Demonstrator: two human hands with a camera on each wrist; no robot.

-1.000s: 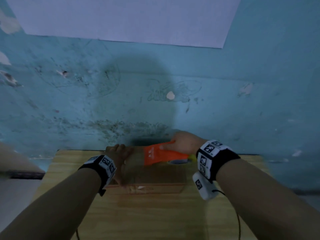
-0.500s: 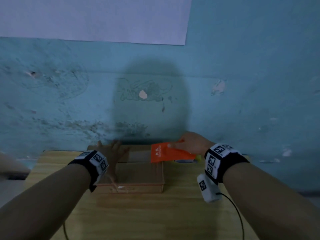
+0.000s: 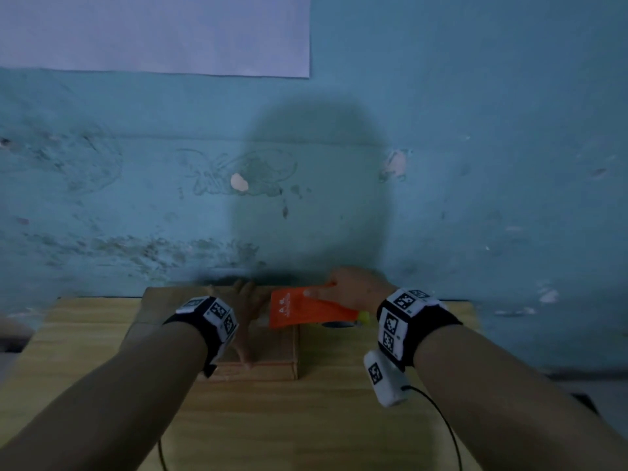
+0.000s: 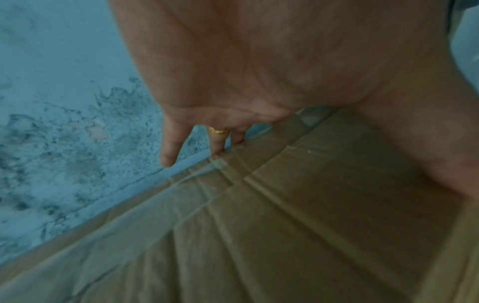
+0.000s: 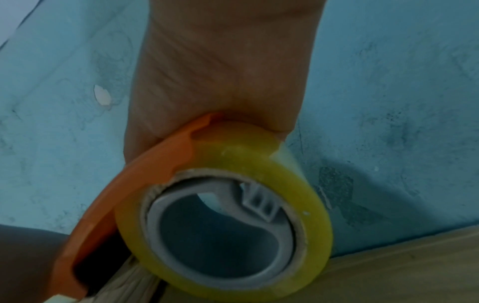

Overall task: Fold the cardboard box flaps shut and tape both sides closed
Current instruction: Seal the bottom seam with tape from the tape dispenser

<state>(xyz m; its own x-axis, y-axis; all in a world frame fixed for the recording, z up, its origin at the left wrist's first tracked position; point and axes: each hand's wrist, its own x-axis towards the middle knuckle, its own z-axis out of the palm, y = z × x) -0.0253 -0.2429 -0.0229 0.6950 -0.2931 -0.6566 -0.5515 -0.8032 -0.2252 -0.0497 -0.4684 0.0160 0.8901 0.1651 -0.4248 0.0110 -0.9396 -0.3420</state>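
A flat brown cardboard box (image 3: 272,351) lies on the wooden table against the blue wall, its flaps folded down. My left hand (image 3: 246,311) rests flat on its top with straight fingers (image 4: 169,149), over clear tape (image 4: 233,205) stuck along the box. My right hand (image 3: 353,288) grips an orange tape dispenser (image 3: 306,309) at the box's right end. The dispenser (image 5: 145,184) carries a yellowish tape roll (image 5: 259,155), and its front edge sits low over the box top.
The wooden table (image 3: 306,419) extends toward me in front of the box. A scuffed blue wall (image 3: 441,198) stands right behind the box. Cables from the wrist bands trail over the table near the front edge.
The right hand has drawn the dispenser rightward along the box top, from its middle to its right end. The left hand stays flat on the box. The head view has shifted.
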